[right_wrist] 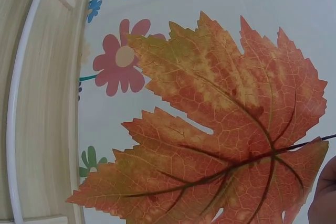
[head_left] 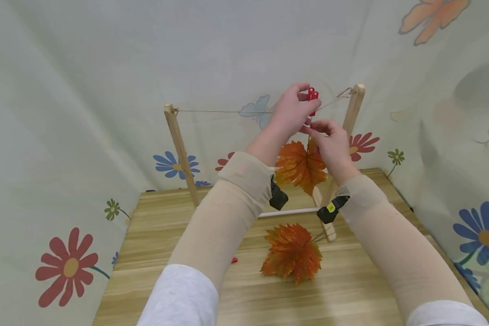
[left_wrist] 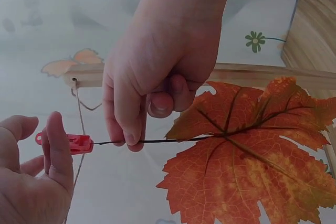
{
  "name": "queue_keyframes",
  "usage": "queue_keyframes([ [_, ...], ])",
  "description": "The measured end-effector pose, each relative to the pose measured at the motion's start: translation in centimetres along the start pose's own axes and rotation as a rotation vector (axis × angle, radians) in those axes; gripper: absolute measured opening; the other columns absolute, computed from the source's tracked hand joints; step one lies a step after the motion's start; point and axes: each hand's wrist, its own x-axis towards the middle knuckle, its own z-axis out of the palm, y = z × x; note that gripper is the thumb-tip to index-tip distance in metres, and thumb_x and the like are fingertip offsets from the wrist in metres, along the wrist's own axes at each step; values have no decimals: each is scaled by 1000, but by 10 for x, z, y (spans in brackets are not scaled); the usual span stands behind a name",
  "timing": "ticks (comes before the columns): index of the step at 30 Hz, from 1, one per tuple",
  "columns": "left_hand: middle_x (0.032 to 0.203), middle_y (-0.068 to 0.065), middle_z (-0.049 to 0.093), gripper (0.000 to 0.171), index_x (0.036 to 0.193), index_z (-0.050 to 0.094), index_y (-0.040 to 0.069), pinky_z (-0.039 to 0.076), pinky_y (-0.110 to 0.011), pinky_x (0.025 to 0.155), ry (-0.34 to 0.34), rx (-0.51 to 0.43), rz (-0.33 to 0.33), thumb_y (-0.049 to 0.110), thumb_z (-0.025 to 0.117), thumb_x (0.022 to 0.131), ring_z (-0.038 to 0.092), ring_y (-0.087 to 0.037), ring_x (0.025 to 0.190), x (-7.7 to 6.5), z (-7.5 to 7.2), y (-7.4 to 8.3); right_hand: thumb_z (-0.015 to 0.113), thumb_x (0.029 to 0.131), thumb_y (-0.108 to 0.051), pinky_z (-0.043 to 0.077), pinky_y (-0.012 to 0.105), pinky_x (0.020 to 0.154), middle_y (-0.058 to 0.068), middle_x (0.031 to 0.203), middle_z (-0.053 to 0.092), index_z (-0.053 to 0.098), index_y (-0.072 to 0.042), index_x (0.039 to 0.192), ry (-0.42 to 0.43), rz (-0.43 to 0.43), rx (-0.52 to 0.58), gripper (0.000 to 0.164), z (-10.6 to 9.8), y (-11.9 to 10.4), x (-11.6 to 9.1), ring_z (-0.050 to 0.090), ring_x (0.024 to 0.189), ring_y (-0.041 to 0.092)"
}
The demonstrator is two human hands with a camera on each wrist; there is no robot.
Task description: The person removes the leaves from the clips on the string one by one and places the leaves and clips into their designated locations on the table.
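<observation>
An orange-red artificial maple leaf (head_left: 301, 166) hangs by its thin dark stem below a string (head_left: 224, 111). The right hand (head_left: 331, 145) pinches that stem (left_wrist: 157, 141) between thumb and fingertips, a short way below a red clothespin (left_wrist: 79, 143). At the string, the left hand (head_left: 293, 108) holds the clothespin, its thumb and fingers on either side. The stem's end meets the clothespin's jaws at the string. The right wrist view is mostly filled by the hanging leaf (right_wrist: 226, 129), with only a little of the right hand (right_wrist: 323, 198) at the edge.
A second maple leaf (head_left: 293, 253) lies on the wooden table (head_left: 244, 299), near a small red piece (head_left: 234, 260) partly behind the left arm. Two wooden posts, left (head_left: 180, 154) and right (head_left: 353, 108), carry the string. A white rod (head_left: 289, 212) runs low between them.
</observation>
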Motion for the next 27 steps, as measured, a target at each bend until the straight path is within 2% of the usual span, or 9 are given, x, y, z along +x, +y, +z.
queue_keyframes([
  [3,122,4,50,54,141,37,22,54,-27,58,5,3,-10,25,60,92,52,-19,66,0,3,2,60,90,-37,45,23,61,2,115,54,59,-17,116,4,5,-2,33,-2,1,0,47,80,21],
  [11,117,4,53,49,138,43,21,53,-24,57,57,62,0,28,60,93,51,-19,64,-2,2,5,61,91,-31,44,21,58,4,111,55,59,-11,118,5,-25,15,34,-3,-3,2,46,68,18],
  [14,113,4,55,46,136,47,20,53,-23,57,48,102,9,28,60,92,54,-20,64,-3,1,7,61,92,-29,45,21,60,4,113,56,59,-11,120,6,-35,12,33,-4,-5,2,48,76,18],
  [17,110,4,55,46,135,48,19,52,-22,57,27,147,21,28,61,92,58,-17,73,-4,2,9,61,92,-31,45,22,62,3,114,56,60,-13,119,5,-37,-3,33,-5,-5,2,48,82,18],
  [22,111,5,54,43,134,48,20,52,-21,57,19,208,21,30,59,93,58,-13,84,-5,2,11,61,91,-33,43,22,60,3,113,56,61,-15,115,-8,-32,-1,30,-4,-4,1,47,77,20],
  [27,109,5,54,37,129,51,22,52,-22,57,27,219,29,30,58,94,57,-16,75,-6,1,10,60,92,-30,43,21,58,4,111,57,60,-11,117,-11,-56,8,31,-1,-2,0,46,70,19],
])
